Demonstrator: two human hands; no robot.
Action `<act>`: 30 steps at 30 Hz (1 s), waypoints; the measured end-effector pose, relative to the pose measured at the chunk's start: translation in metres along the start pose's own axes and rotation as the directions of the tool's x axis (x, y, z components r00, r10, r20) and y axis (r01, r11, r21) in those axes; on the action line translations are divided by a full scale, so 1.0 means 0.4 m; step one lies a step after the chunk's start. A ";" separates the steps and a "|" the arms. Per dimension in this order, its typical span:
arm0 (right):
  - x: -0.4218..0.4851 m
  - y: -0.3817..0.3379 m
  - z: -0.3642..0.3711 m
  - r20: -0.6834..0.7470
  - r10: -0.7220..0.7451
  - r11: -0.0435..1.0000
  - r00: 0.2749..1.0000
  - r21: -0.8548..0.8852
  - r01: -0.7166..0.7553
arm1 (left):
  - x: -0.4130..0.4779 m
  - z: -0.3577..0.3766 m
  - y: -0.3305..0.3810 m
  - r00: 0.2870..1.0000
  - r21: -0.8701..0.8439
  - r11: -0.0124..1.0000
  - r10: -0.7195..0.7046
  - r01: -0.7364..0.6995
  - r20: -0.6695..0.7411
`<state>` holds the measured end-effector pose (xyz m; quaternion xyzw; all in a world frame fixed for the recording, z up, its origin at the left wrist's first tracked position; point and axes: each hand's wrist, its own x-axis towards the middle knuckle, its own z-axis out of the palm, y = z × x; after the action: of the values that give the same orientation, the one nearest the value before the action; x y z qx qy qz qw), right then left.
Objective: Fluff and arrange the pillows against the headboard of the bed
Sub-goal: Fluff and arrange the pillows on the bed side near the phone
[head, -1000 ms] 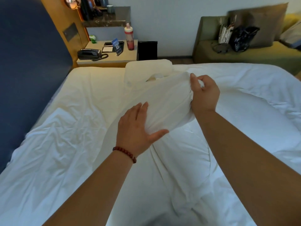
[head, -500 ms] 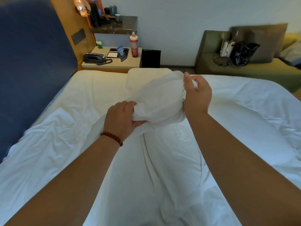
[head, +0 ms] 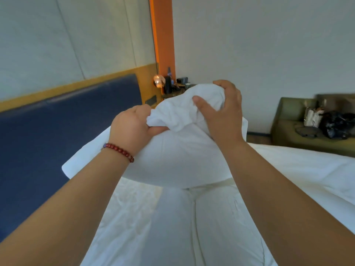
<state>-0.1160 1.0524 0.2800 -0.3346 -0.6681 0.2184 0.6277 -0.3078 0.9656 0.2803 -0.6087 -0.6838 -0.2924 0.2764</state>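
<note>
In the head view I am holding one white pillow (head: 178, 156) up in the air above the bed (head: 134, 217). Both hands are gripping its bunched top edge, so its body is hanging down toward 6 o'clock from my fingers. My left hand (head: 130, 129) is clenching a fistful of the case, fingers curled tight round the fabric. My right hand (head: 221, 112) is clamping the bunch with the thumb pressing the front and the fingers hooking over the top. The pillow's long axis is running across me, from about 8 o'clock to 2 o'clock. The blue headboard (head: 57, 121) is lying at 9 o'clock from it, well apart and not touching. My left hand is the nearer one to it, so I am judging that the pillow needs swinging leftward, left corner leading. Counting: one pillow in my grip, one headboard, two hands, and one beaded bracelet (head: 119, 150) on my left wrist. The white bulk (head: 211, 227) at 6 o'clock could be a second pillow or a duvet; I cannot tell.
</note>
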 end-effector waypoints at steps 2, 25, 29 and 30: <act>0.007 -0.037 0.024 -0.004 -0.011 1.000 1.000 0.023 0.011 | 0.011 -0.037 -0.028 1.000 0.027 0.999 -0.020 0.021 -0.020; 0.005 -0.062 0.810 0.204 0.054 0.995 0.978 -0.088 -0.036 | 0.157 -0.015 -0.690 0.888 -0.272 0.959 0.056 0.079 0.456; -0.023 0.027 0.861 0.269 0.137 0.988 0.953 -0.112 -0.110 | 0.202 0.104 -0.746 0.912 -0.164 0.980 -0.034 0.111 0.409; -0.038 0.061 0.858 0.277 0.182 0.981 0.943 -0.121 -0.154 | 0.204 0.132 -0.757 0.922 -0.151 0.983 -0.034 0.100 0.386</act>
<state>-0.4499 1.1019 0.2121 -0.3854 -0.7310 0.2845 0.4860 -0.6186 1.0324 0.2853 -0.6513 -0.7178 -0.2343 0.0756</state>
